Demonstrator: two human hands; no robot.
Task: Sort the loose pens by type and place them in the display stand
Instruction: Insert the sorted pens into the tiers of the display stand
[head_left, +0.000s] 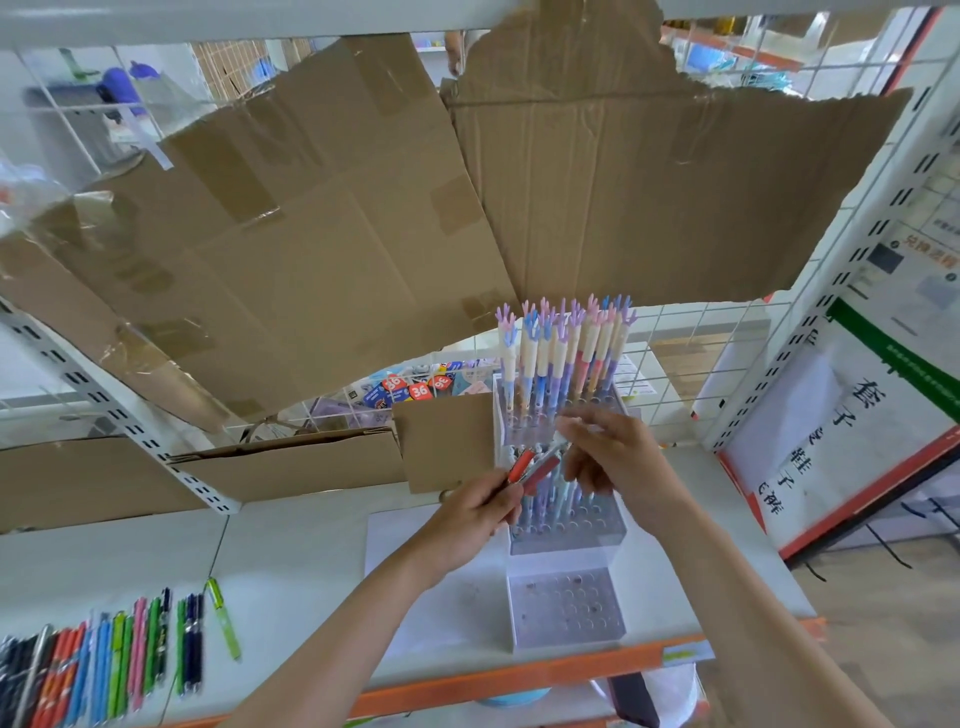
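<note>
A clear stepped display stand (566, 613) sits on the white shelf, its back tier filled with pastel antler-topped pens (563, 353). Its lowest tier shows only open holes. My left hand (467, 514) grips a small bunch of red pens (530, 467) over the middle tier. Just to the right, my right hand (608, 452) pinches one pen at the top of that bunch. Several loose pens (104, 660) in red, blue, green, pink and dark colours lie in a row at the shelf's front left, with a lime pen (224, 618) beside them.
Torn brown cardboard (467, 182) hangs across the wire-grid back of the shelf. More cardboard (291, 457) lies behind the shelf at left. White slotted uprights (124, 415) frame the bay. An orange shelf edge (493, 680) runs along the front.
</note>
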